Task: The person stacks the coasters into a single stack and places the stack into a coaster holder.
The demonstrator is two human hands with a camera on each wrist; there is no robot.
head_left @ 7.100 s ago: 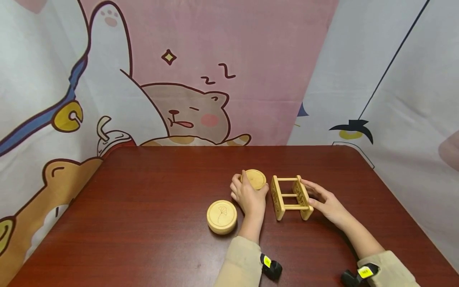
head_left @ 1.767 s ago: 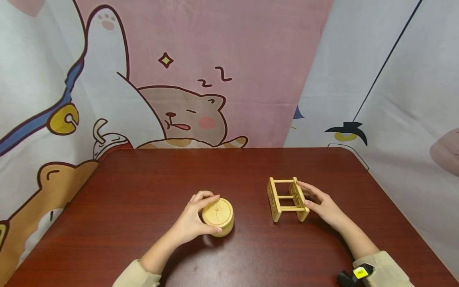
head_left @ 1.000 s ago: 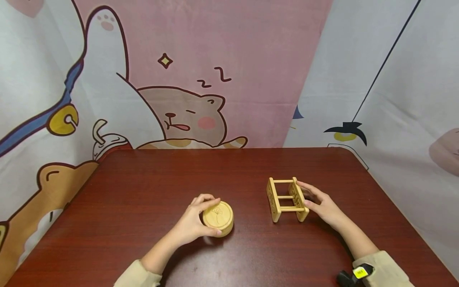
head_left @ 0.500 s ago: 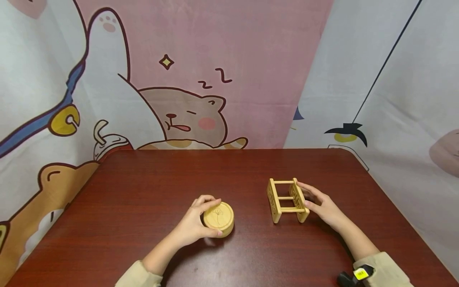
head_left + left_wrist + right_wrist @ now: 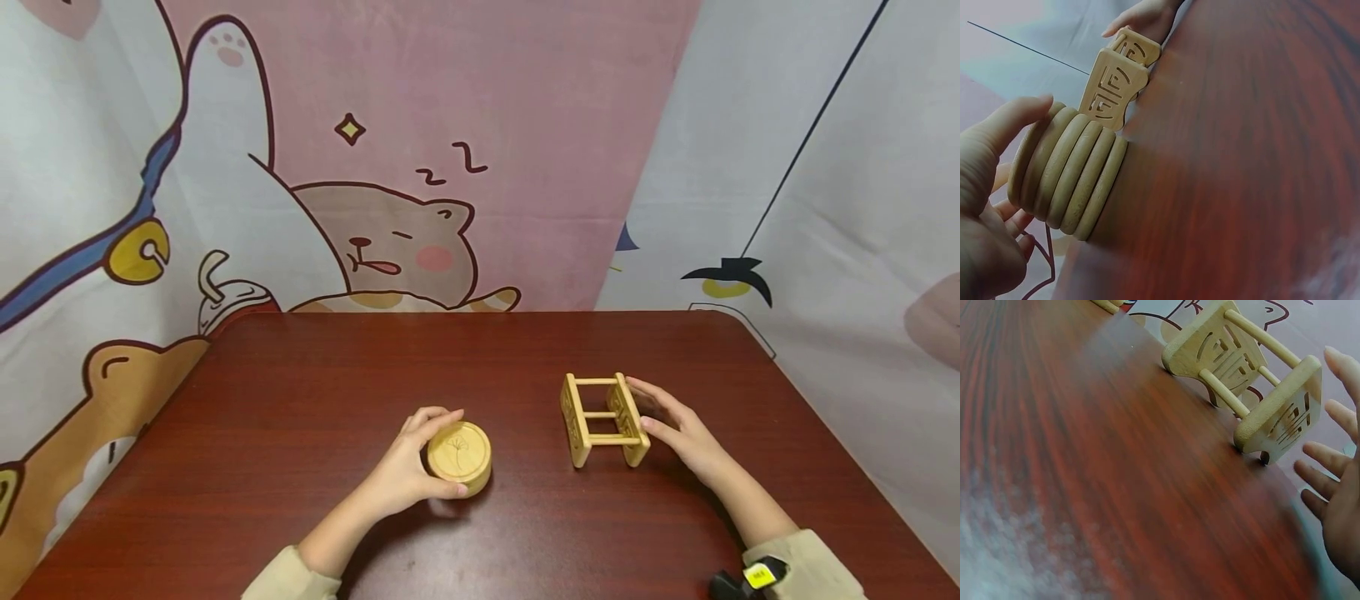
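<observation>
We curl our left grip (image 5: 405, 467) around the wooden coaster stack (image 5: 461, 454) on the counter (image 5: 525, 533); our right grip (image 5: 682, 433), fingers extended, is beside the slotted rack (image 5: 574, 425). We seem to be steadying the stack; lifting it would call for an even pinch.

Discs (image 5: 1072, 172) now apparently in one stack

Tabletop (image 5: 525, 542) dark red-brown, grained, glossy on my feed. Within the curve of my left grip (image 5: 405, 462), resting on it: stack of pale wooden discs (image 5: 459, 454), top face plant-engraved. Just left of my right grip (image 5: 681, 425): barred wooden rack (image 5: 576, 425), carved side panels, standing.
</observation>
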